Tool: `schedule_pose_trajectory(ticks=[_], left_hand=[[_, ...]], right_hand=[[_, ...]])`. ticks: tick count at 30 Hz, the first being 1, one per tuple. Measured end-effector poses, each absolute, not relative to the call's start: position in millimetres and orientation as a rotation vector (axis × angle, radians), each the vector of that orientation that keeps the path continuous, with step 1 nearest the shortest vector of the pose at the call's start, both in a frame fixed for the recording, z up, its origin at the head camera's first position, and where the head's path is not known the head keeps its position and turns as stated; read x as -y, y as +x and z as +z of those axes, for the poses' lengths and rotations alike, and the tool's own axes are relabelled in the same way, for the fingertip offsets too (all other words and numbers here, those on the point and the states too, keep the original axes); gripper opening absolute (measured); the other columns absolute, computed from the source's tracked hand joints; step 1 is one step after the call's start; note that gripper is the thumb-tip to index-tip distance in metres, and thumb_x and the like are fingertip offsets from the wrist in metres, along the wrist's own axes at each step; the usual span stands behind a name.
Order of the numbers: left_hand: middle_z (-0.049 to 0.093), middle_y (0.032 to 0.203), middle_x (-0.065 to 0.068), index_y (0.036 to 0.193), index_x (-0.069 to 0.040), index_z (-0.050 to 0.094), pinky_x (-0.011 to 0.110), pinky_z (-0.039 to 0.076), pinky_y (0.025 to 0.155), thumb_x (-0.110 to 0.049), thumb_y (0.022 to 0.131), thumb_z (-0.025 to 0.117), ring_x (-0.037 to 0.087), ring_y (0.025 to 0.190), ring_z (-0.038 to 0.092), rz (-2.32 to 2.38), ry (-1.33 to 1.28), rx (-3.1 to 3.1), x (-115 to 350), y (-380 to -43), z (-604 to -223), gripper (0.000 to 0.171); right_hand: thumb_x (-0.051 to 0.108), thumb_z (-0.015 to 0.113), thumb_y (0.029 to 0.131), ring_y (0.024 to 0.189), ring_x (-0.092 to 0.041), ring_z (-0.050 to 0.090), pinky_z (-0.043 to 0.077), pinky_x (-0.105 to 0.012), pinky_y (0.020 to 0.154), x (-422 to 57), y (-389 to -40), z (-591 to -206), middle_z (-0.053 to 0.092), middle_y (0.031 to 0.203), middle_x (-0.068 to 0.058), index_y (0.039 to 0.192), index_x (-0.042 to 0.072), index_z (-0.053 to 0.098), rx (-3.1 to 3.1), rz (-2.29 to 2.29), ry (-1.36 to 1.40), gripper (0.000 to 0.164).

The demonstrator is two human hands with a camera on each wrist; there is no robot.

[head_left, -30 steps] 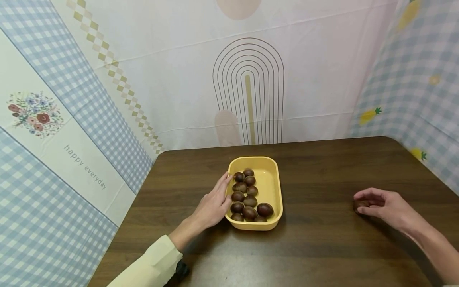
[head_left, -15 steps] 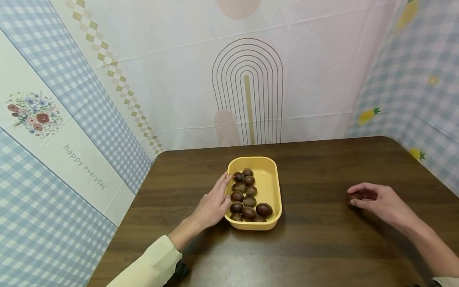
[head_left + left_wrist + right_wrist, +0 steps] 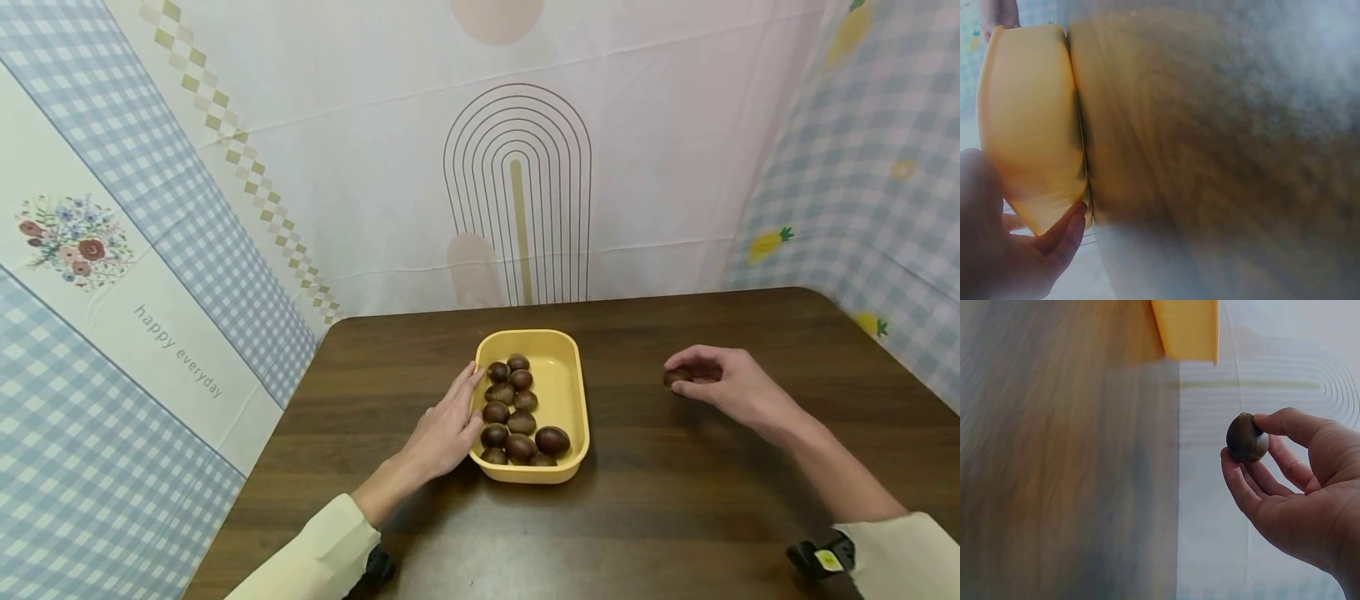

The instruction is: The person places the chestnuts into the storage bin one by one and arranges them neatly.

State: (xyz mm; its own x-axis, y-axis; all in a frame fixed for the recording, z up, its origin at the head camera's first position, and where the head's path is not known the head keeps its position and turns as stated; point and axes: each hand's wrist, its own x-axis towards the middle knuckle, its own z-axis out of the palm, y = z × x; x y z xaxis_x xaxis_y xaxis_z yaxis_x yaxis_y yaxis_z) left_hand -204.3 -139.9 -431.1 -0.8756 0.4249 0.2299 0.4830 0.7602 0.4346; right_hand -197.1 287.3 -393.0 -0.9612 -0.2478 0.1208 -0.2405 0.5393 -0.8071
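My right hand (image 3: 738, 387) pinches a brown chestnut (image 3: 677, 377) between thumb and fingers, right of the yellow tray. Up close in the right wrist view, the chestnut (image 3: 1247, 439) looks dark and rounded, held at the fingertips. Several more chestnuts (image 3: 520, 448) lie in the yellow tray (image 3: 582, 392), along its left side and near end. My left hand (image 3: 442, 429) rests against the tray's left side, fingers fairly straight. In the left wrist view, fingers (image 3: 1063, 240) touch the outer wall of the tray (image 3: 1032, 119).
A dark brown wooden table (image 3: 637, 517) carries the tray. Behind it hangs a pale patterned cloth (image 3: 645, 167). Checked cloths close off the left (image 3: 172, 275) and the right (image 3: 885, 208). A black wrist device (image 3: 821, 557) sits at the right cuff.
My right hand has moved left and away from me with the chestnut, coming closer to the tray. My left hand and the tray have stayed in place.
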Motion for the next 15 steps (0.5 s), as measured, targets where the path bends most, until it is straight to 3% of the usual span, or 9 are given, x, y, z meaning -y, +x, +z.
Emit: schedule_pose_trajectory(ticks=[6, 15], left_hand=[[0.025, 0.174, 0.014, 0.166, -0.006, 0.033, 0.061, 0.051, 0.101, -0.017, 0.105, 0.048, 0.035, 0.139, 0.055, -0.748, -0.73, 2.838, 140.6, -203.6, -430.4, 0.064], [0.025, 0.174, 0.014, 0.166, -0.006, 0.033, 0.063, 0.05, 0.102, -0.018, 0.105, 0.047, 0.034, 0.141, 0.053, -0.747, -0.735, 2.843, 139.7, -203.2, -429.3, 0.064]], right_hand=[[0.01, 0.074, 0.099, 0.102, -0.02, 0.067, 0.056, -0.025, 0.08, -249.0, -209.1, -384.1, 0.071, 0.118, -0.015, 0.123, -0.001, 0.07, -2.682, -1.469, -0.516, 0.026], [0.0, 0.077, 0.094, 0.099, -0.024, 0.067, 0.055, -0.024, 0.082, -194.0, -223.7, -384.5, 0.072, 0.11, -0.015, 0.115, -0.004, 0.072, -2.546, -1.573, -0.696, 0.022]])
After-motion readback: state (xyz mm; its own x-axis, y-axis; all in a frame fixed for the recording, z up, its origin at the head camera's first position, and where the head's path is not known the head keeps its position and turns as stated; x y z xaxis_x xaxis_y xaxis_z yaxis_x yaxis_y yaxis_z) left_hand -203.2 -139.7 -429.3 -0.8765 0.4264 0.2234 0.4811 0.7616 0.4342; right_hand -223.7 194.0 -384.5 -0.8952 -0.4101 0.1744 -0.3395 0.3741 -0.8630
